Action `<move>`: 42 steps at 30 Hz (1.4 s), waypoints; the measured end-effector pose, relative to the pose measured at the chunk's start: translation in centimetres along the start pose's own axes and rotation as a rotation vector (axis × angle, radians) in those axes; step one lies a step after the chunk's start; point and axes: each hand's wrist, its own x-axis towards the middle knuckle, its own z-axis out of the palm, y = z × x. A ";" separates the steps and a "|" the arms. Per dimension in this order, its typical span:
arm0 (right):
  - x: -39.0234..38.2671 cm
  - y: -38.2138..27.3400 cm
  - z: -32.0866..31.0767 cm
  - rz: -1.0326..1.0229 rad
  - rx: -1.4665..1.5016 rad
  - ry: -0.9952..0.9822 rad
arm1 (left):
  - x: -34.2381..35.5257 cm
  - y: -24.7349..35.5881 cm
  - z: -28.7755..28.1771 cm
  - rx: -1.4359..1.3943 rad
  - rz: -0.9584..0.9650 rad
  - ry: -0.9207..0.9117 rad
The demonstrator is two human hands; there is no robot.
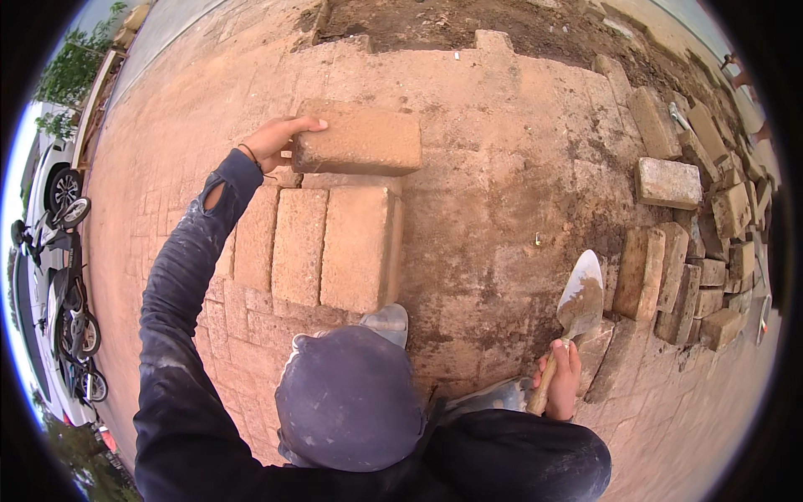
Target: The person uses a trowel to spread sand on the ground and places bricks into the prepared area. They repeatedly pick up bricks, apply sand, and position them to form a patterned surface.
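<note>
My left hand (pixel 272 142) grips the left end of a tan paving brick (pixel 360 140), thumb on its top face. That brick lies just beyond a row of similar bricks (pixel 299 245) standing side by side; whether it rests on something or is lifted, I cannot tell. Low on the right, my right hand (pixel 562 378) is closed round the handle of a trowel (pixel 580 301). Its pointed blade aims away from me, with brown dirt over the part near the handle. Both my knees show at the lower edge, one beneath a dark rounded pad or cloth (pixel 350 400).
Loose bricks lie heaped along the right, with a pale one (pixel 668 182) at the heap's near side. Paved ground (pixel 485 217) spreads around, soil-smeared in the middle. Bare soil (pixel 418 23) borders the far edge. Motorcycles (pixel 75 326) and a white car (pixel 33 293) stand far left.
</note>
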 end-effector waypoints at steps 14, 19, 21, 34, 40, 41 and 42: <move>1.1 -1.7 2.2 -0.015 -0.109 0.020 | 12.7 -1.9 4.2 0.830 0.190 0.236; 0.4 -1.3 2.2 0.001 -0.052 -0.046 | 10.4 -1.7 4.5 0.919 0.450 0.175; 0.3 -1.3 2.0 0.019 -0.045 -0.029 | 9.3 -1.9 5.5 1.028 0.534 0.102; 0.7 -1.1 1.1 0.015 -0.054 -0.102 | 11.3 -3.9 0.4 1.059 0.092 0.161; 0.8 -1.3 0.7 -0.139 -0.033 -0.269 | 13.7 -4.3 -0.9 1.074 0.001 0.100; 0.7 -1.1 0.4 -0.183 -0.026 -0.241 | 14.3 -3.7 -0.5 1.133 0.012 0.108; 0.4 -0.9 0.2 -0.207 -0.030 -0.235 | 14.6 -2.9 0.1 1.157 0.089 0.100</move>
